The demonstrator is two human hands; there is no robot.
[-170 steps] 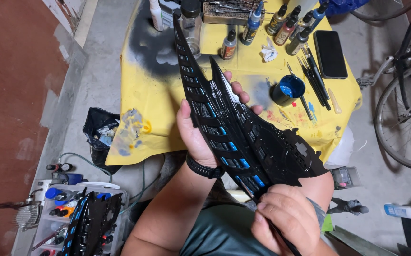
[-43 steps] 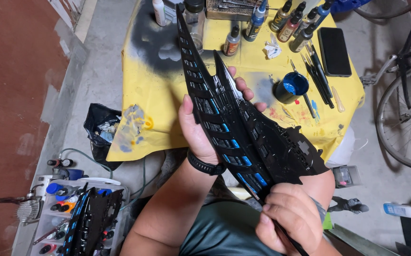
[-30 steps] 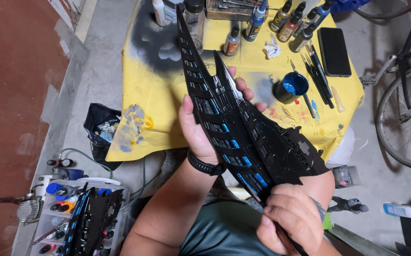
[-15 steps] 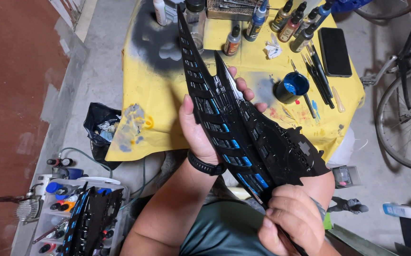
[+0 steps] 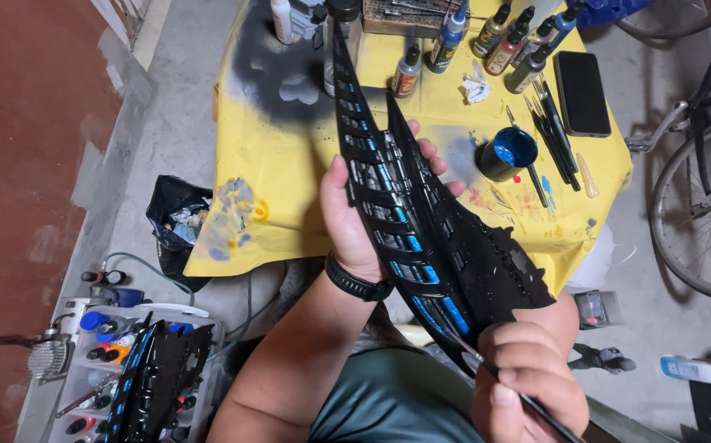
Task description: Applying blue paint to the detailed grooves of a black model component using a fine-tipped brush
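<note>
My left hand [image 5: 355, 215] grips a long black spiked wing-shaped model piece [image 5: 421, 221] with blue stripes, holding it up over the yellow-covered table [image 5: 290, 164]. My right hand [image 5: 528, 385] is closed around a thin paintbrush [image 5: 546, 414], whose tip touches the lower edge of the black piece. A dark band sits on my left wrist.
On the table stand several paint bottles [image 5: 503, 41], a blue paint cup [image 5: 509, 154], several brushes [image 5: 552, 139] and a black phone [image 5: 582, 80]. A second black piece lies on a white box of paints [image 5: 158, 385] at lower left. A black bag [image 5: 176, 220] and a bicycle wheel [image 5: 700, 213] flank the table.
The black piece has tilted slightly and my right hand with the brush has shifted a little lower along its bottom edge.
</note>
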